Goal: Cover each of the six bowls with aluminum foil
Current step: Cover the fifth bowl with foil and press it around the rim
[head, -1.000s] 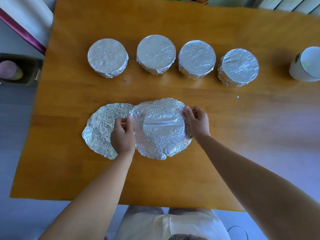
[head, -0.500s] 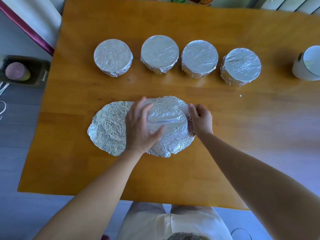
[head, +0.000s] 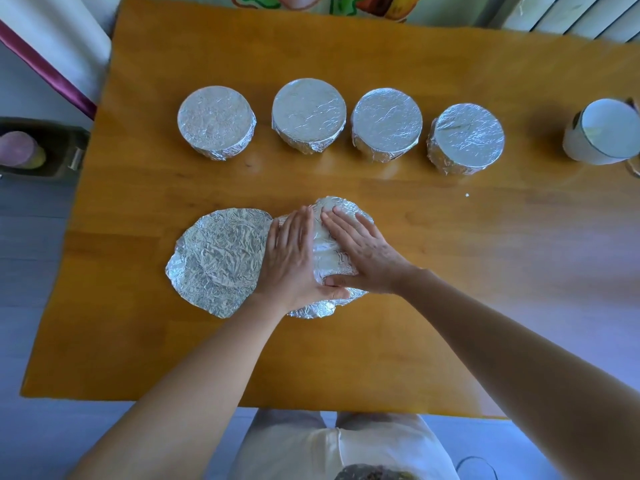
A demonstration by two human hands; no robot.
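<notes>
Pressing foil [head: 346, 206] down, four wrapped bowls [head: 309, 114]

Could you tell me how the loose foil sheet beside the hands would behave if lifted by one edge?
The loose foil sheet looks thin and creased, so probably very light and floppy. Its wrinkles suggest it would crumple easily.

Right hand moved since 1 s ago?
Yes. The right hand went left, from the right edge of the near foil-draped bowl onto its top, beside the left hand.
</notes>
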